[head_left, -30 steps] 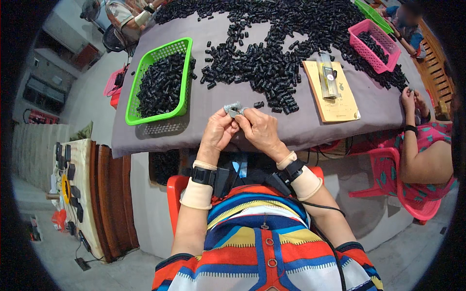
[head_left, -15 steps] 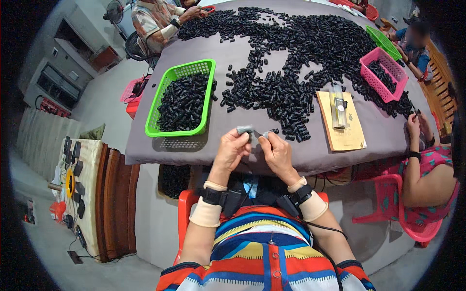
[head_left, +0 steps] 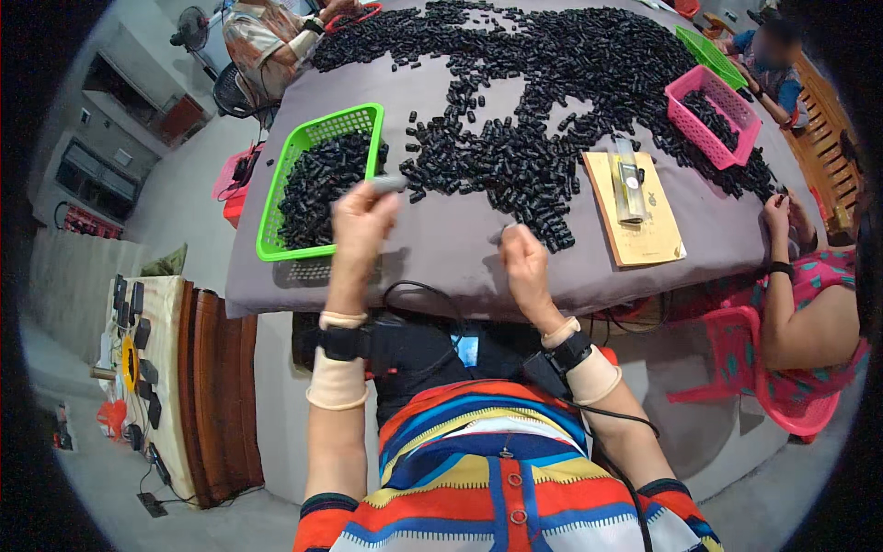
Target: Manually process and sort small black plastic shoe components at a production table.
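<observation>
My left hand [head_left: 361, 224] is raised beside the right edge of the green basket [head_left: 267, 212] and smeared by motion. A grey, rounded piece [head_left: 387, 184] shows at its fingertips; whether it is a finger cover or something held, I cannot tell. The basket is heaped with small black cylindrical pieces [head_left: 322, 189]. My right hand [head_left: 526, 262] is closed above the table's near part, just short of the loose pile of black cylindrical pieces [head_left: 529, 175]. A small greyish bit [head_left: 506, 232] shows at its fingertips, too small to name.
A yellowish notepad [head_left: 648, 235] with a clear plastic case [head_left: 629, 189] on it lies right of the pile. Farther right stands a pink basket [head_left: 713, 152] with black pieces. Other people sit around the grey-covered table [head_left: 441, 267], one at right [head_left: 805, 313].
My left hand has moved left and forward, from close beside my right hand to the green basket's edge. My right hand stays near its place. The whole view has shifted slightly.
</observation>
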Demonstrator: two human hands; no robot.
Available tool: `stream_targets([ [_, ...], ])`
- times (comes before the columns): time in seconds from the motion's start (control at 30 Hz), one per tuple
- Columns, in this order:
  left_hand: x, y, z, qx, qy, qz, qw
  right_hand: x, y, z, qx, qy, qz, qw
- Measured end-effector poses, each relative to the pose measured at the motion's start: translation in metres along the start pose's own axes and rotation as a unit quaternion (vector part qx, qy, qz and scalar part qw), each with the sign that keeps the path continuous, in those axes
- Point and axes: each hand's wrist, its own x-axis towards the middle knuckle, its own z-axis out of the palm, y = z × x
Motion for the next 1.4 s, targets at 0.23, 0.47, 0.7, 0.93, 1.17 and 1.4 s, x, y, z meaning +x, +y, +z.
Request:
stream_targets([
  [0.23, -0.015, -0.043, 0.091, 0.111, -0.128, 0.039, 0.985, 0.011, -0.004, -0.015, 0.266, 0.091, 0.144, 0.949],
  [0.47, -0.015, -0.054, 0.123, 0.268, -0.142, 0.170, 0.938, 0.011, 0.003, -0.016, 0.230, 0.072, 0.108, 0.965],
  [0.7, -0.021, -0.065, 0.099, -0.062, -0.132, -0.111, 0.983, 0.008, 0.003, -0.012, 0.116, 0.025, 0.072, 0.990],
  [0.93, -0.037, -0.082, 0.062, -0.406, -0.121, -0.184, 0.887, -0.001, 0.002, -0.001, -0.077, -0.025, -0.001, 0.997],
  [1.17, -0.041, -0.080, 0.063, -0.441, -0.105, -0.196, 0.869, -0.005, -0.011, 0.004, -0.208, -0.066, -0.098, 0.971],
  [1.4, -0.041, -0.088, 0.059, -0.464, -0.136, -0.192, 0.854, -0.007, -0.008, 0.007, -0.227, -0.071, -0.160, 0.958],
])
